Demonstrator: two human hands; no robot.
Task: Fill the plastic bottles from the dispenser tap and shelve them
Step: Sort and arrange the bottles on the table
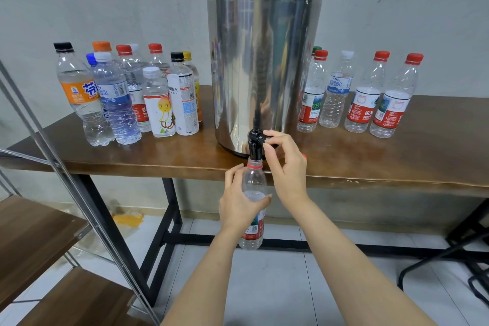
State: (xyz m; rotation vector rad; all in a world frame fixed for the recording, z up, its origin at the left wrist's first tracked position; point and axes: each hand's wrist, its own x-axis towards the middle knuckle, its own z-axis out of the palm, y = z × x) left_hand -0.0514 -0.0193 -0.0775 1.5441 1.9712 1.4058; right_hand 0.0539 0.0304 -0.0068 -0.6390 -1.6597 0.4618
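A tall steel dispenser with a black lid stands on the wooden table. Its black tap juts over the front edge. My left hand grips a clear plastic bottle with a red neck ring and red label, holding it upright with its open mouth right under the tap spout. Water stands in the bottle up to about its shoulder. My right hand pinches the tap's lever with thumb and forefinger; a red cap edge shows behind that hand.
Several capped bottles with mixed labels crowd the table left of the dispenser. Several more red- and white-capped bottles stand to its right. A metal-framed shelf unit with wooden boards is at lower left. Black table legs and tiled floor lie below.
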